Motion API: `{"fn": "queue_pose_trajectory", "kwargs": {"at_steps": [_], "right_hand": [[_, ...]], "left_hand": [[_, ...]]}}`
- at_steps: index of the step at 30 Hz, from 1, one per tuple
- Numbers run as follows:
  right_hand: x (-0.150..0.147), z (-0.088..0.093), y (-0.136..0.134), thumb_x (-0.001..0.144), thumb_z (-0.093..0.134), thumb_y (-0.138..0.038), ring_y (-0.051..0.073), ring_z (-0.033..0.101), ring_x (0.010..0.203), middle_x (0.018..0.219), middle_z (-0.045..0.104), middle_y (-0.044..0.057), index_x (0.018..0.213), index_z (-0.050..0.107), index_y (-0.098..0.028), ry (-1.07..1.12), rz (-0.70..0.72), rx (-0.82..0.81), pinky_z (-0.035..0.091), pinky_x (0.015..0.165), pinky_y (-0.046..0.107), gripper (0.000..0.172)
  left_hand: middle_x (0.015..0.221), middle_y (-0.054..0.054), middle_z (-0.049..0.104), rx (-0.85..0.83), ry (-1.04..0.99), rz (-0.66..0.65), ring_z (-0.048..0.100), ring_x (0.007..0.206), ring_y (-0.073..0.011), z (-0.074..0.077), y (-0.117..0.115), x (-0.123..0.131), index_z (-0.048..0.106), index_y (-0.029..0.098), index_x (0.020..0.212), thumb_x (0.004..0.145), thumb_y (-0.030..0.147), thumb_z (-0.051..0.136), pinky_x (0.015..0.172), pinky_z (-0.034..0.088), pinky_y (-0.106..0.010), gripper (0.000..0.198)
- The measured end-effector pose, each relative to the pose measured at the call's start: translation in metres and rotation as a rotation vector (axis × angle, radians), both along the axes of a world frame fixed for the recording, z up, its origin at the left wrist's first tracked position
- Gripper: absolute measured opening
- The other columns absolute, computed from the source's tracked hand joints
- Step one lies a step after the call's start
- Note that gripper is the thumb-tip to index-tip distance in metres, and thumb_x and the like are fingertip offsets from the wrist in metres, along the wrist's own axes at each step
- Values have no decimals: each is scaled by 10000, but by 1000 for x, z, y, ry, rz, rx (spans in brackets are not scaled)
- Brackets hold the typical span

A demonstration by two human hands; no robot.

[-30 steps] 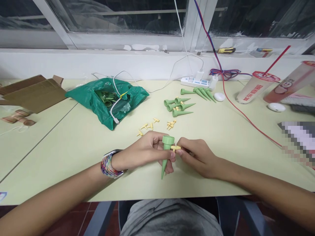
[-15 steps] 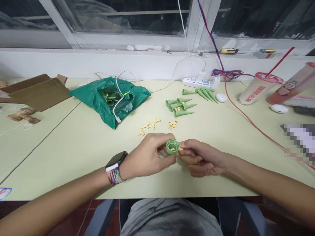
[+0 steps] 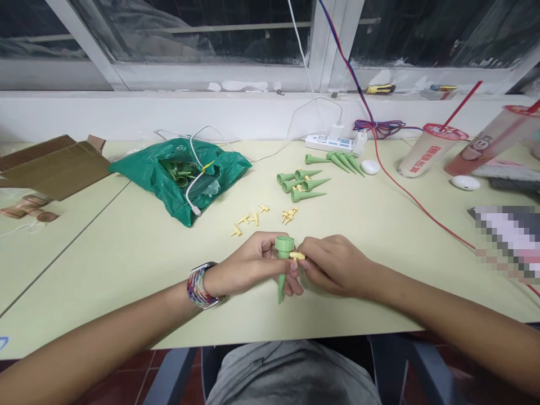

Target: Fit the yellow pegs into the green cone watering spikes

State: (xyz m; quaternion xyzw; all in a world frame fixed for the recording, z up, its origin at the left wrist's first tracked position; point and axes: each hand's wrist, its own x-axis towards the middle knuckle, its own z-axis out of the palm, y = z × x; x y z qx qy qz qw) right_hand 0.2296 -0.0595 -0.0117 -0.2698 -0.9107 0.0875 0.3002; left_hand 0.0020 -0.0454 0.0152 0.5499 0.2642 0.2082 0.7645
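My left hand (image 3: 255,261) is closed around a green plant watering spike (image 3: 284,244), which stands nearly upright with its wide threaded mouth up and its point down. A small yellow T-shaped valve (image 3: 297,256) sits against the spike's right side, below the collar. My right hand (image 3: 335,264) pinches this valve at its outer end; the fingertips partly hide each other. Past my hands lie loose yellow T-shaped valves (image 3: 255,218) and a cluster of small yellow pieces (image 3: 289,214). Farther back rests a group of green spikes (image 3: 310,196), some with yellow parts beside them.
A torn green plastic bag (image 3: 147,171) holding more green pieces lies at back left, near a cardboard piece (image 3: 63,169) and a wooden toy (image 3: 31,208). At the back stand a power strip (image 3: 327,143) and drink cups (image 3: 430,152). A red cable (image 3: 415,197) crosses the right side.
The spike has turned from its mouth facing me to nearly upright, so its side and point now show. My right hand has rolled over, knuckles up, still at the yellow valve.
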Motion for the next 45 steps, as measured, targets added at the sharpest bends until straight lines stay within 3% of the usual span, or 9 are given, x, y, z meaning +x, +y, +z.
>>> {"fn": "queue_pose_trajectory", "kwargs": {"at_steps": [3, 11, 22, 28, 33, 39, 45], "right_hand": [[-2, 0, -2, 1048, 417, -224, 117, 412, 511, 682, 576, -25, 864, 455, -225, 27, -11, -9, 261, 518, 279, 188], [-8, 18, -10, 1065, 396, -209, 107, 618, 649, 833, 771, -2, 909, 465, -235, 206, 156, -641, 430, 616, 226, 173], [-7, 18, -10, 1090, 403, -280, 136, 690, 835, 924, 767, 19, 894, 583, -203, 270, 158, -888, 499, 768, 257, 277], [-4, 15, -5, 1109, 398, -328, 112, 544, 641, 778, 671, -17, 908, 552, -216, 278, 101, -667, 413, 632, 239, 277], [-1, 10, -4, 1110, 380, -297, 117, 449, 577, 686, 523, -43, 910, 486, -227, 183, -3, -425, 359, 589, 244, 237], [1, -1, -7, 1082, 329, -217, 139, 382, 517, 689, 532, -18, 926, 431, -215, -87, -102, -78, 248, 517, 304, 186], [-1, -2, -7, 1053, 344, -180, 152, 341, 503, 672, 546, 14, 865, 459, -211, -190, -172, 188, 190, 515, 337, 223]], "left_hand": [[806, -148, 801, 13, 3, -6, 775, 695, -208, 3, -1, 0, 632, 123, 918, 947, 287, 731, 644, 631, -301, 193], [808, -144, 801, 96, 69, 3, 793, 748, -237, 11, -5, -2, 604, 139, 903, 917, 318, 770, 651, 626, -308, 245], [828, -114, 797, 235, 147, 61, 778, 765, -202, 7, -8, -2, 604, 149, 898, 932, 327, 754, 688, 606, -281, 235], [884, -132, 788, 192, 106, 56, 785, 788, -218, 11, -1, -5, 669, 111, 1020, 978, 375, 704, 717, 618, -308, 270], [915, -153, 790, 142, 76, 108, 788, 822, -214, 12, 4, -7, 735, 83, 977, 1008, 403, 663, 717, 611, -282, 330], [907, -181, 806, 95, 101, 78, 788, 754, -207, 15, 4, -6, 759, 59, 928, 996, 419, 679, 682, 628, -273, 375], [896, -192, 811, 38, 104, 63, 798, 729, -214, 11, 6, -5, 772, 55, 978, 979, 458, 692, 648, 633, -260, 410]]}}
